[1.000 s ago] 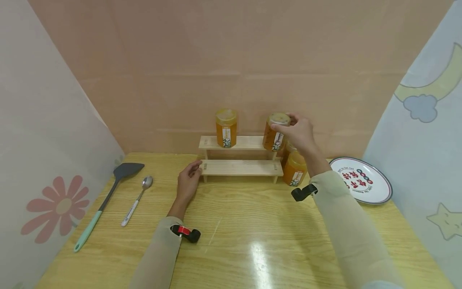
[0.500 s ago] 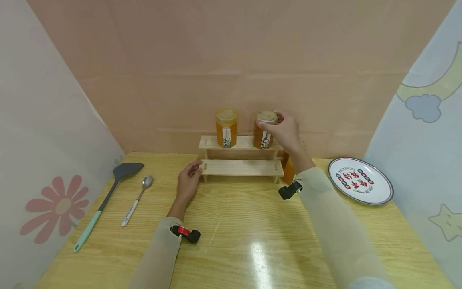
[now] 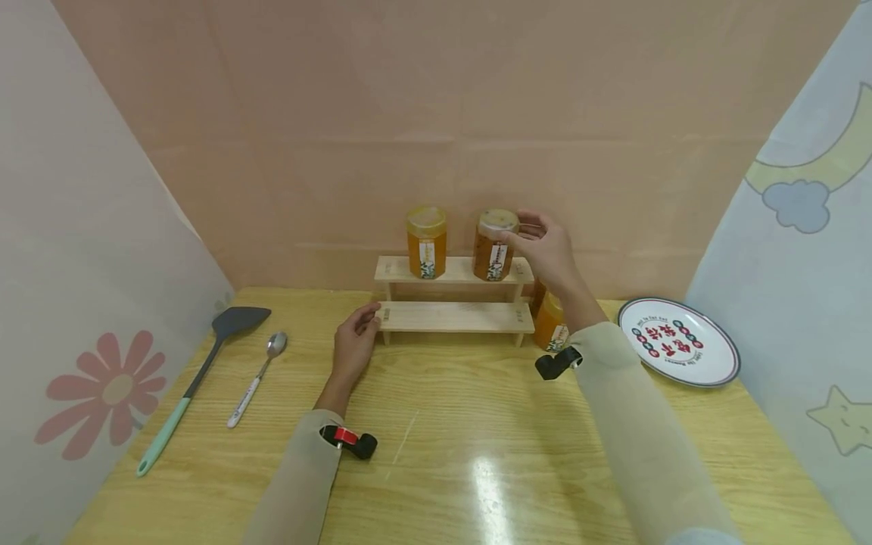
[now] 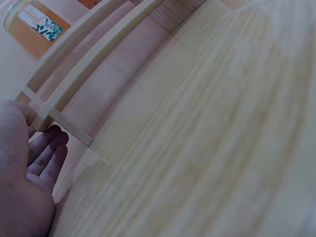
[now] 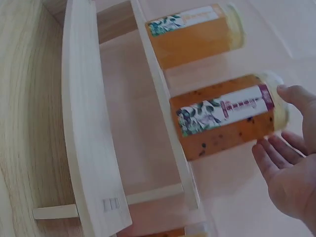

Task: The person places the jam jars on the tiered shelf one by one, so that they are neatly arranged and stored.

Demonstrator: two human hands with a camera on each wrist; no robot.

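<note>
A two-step wooden rack (image 3: 455, 316) stands at the back of the table. My left hand (image 3: 354, 344) holds the left end of its lower step, the thumb (image 4: 24, 112) above and fingers below in the left wrist view. On the upper step, a jar of dark-flecked amber preserve (image 3: 493, 253) stands upright. My right hand (image 3: 550, 251) is at its right side; the thumb is at the lid, and the loosened fingers (image 5: 276, 154) stand off the jar's wall. Left of it is a lighter orange jar (image 3: 427, 246).
More orange jars (image 3: 550, 324) stand on the table right of the rack, partly behind my right arm. A patterned oval plate (image 3: 681, 341) lies at far right. At left lie a spatula (image 3: 197, 378) and a spoon (image 3: 259, 378). A wall rises behind the rack.
My right hand brought the dark-flecked jar leftward onto the upper step. Its fingers have since loosened and drawn slightly right of the jar. The left hand stays at the rack's end.
</note>
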